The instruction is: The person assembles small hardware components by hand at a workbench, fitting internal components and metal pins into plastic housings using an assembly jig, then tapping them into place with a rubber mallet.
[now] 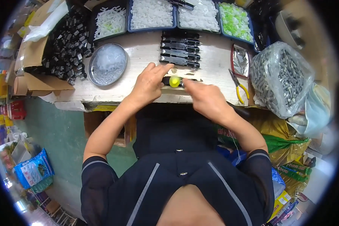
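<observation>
A narrow black part [195, 80] lies across the bench near its front edge, with a round yellow-green disc [174, 81] over its middle. My left hand [148, 81] grips the part's left end, thumb near and fingers on the far side. At the right end is my right hand [207, 97], its fingers curled, slightly blurred and close to the disc. Whatever those fingers pinch is hidden. Just beyond both hands, several similar black parts [180, 53] are lined up in a stack of rows.
Trays of white pieces [151, 14] and green pieces [235, 20] line the back. On the left are a round metal dish [107, 64] and a carton of black pieces [66, 49]. Yellow-handled pliers [243, 90] and a bag of grey pieces [280, 77] lie right.
</observation>
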The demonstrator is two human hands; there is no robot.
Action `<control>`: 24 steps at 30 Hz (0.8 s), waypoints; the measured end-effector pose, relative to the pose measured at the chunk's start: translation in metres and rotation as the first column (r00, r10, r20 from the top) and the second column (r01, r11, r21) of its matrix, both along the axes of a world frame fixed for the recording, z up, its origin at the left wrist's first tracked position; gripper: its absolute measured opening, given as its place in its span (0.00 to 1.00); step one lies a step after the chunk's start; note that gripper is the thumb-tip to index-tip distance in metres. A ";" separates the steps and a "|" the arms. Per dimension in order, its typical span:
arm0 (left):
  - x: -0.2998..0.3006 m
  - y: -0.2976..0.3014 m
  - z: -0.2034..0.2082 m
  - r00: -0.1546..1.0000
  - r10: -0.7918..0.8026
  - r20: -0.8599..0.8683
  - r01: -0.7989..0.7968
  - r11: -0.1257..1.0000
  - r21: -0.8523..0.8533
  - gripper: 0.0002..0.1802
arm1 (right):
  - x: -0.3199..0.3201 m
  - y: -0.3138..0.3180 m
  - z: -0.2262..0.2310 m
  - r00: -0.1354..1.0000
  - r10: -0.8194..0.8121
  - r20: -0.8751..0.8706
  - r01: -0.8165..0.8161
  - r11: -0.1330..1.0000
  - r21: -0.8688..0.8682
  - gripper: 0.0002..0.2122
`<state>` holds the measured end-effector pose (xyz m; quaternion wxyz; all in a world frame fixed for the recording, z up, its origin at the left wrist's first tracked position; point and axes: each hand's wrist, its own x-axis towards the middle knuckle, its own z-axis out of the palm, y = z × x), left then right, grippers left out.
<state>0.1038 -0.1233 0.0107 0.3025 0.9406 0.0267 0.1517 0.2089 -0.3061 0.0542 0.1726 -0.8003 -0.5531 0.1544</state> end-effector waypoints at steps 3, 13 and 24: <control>-0.007 -0.003 -0.003 0.997 0.078 0.027 -0.073 0.987 -0.144 0.35 | 0.009 0.013 0.013 0.997 -0.047 -0.060 0.042 0.996 -0.081 0.09; -0.027 -0.040 -0.033 0.900 0.175 0.399 -0.269 0.944 0.193 0.22 | 0.047 0.047 0.013 0.973 -0.126 -0.195 0.129 0.992 0.004 0.11; -0.025 -0.070 -0.042 0.908 0.050 0.416 -0.160 0.959 0.235 0.13 | 0.019 0.067 -0.002 0.972 -0.034 -0.234 0.027 0.999 -0.034 0.08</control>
